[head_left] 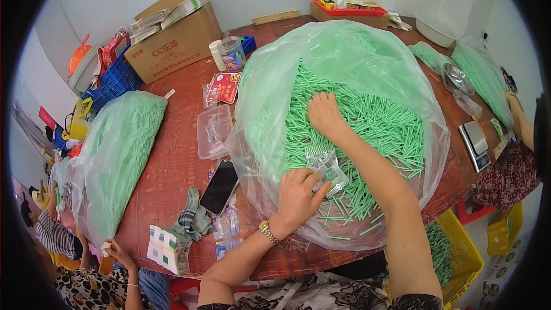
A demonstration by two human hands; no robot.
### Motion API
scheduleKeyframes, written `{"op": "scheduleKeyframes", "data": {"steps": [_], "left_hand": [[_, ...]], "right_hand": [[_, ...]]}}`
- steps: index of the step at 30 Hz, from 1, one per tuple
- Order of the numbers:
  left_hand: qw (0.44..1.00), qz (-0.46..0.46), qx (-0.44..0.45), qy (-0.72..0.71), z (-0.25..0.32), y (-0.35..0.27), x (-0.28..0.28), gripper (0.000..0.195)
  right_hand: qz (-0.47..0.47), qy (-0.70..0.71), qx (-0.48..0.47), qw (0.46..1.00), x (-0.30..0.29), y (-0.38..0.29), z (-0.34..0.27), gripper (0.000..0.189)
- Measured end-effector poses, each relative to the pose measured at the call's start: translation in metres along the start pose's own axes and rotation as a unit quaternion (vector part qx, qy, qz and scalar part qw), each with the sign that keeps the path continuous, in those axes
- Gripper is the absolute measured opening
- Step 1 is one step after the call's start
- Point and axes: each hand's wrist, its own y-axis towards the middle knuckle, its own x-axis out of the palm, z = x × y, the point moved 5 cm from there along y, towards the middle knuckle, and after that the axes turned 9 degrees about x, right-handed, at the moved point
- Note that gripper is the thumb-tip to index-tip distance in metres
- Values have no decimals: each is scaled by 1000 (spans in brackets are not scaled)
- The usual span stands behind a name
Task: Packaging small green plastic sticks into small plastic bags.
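Observation:
A large clear plastic bag (pixel 275 77) lies open on the table before me, heaped with thin light-green sticks (pixel 370 125). On the near part of the heap rests a small clear printed pouch (pixel 329 168), with a row of green sticks at its far end. My left hand (pixel 299 196) is at the pouch's near left edge, its thumb and fingers around that edge. Farther in, my right hand (pixel 326 113) reaches onto the loose sticks with its fingers curled down. Whether sticks are inside those fingers is hidden.
On the red-brown table (pixel 181 137) lie a smartphone (pixel 219 187), a plastic tray (pixel 215 131), a stack of printed pouches (pixel 168 249) and a digital scale (pixel 475 144). Another bag of sticks (pixel 125 150) stands left. A yellow crate (pixel 462 275) sits below right. Co-workers sit on both sides.

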Motion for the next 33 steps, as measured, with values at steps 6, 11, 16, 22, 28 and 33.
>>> {"op": "scheduleKeyframes", "data": {"steps": [6,11,16,22,28,33], "left_hand": [[998,46,-1,-31,-5,8,-12,19],[994,91,-8,-56,-17,54,-14,48],[948,116,-169,-245,-45,106,45,71],[935,118,-132,-306,-26,123,73,39],[966,43,-78,-241,-2,129,83,31],[928,38,-153,-337,-10,134,81,36]], "right_hand": [[-7,60,4,998,-13,-24,28,12],[-6,142,47,989,-58,-59,57,13],[31,253,32,966,-80,-87,52,10],[20,377,110,919,-70,-108,65,13],[27,410,128,902,-64,-115,79,13],[44,389,124,912,-79,-113,80,15]]}}
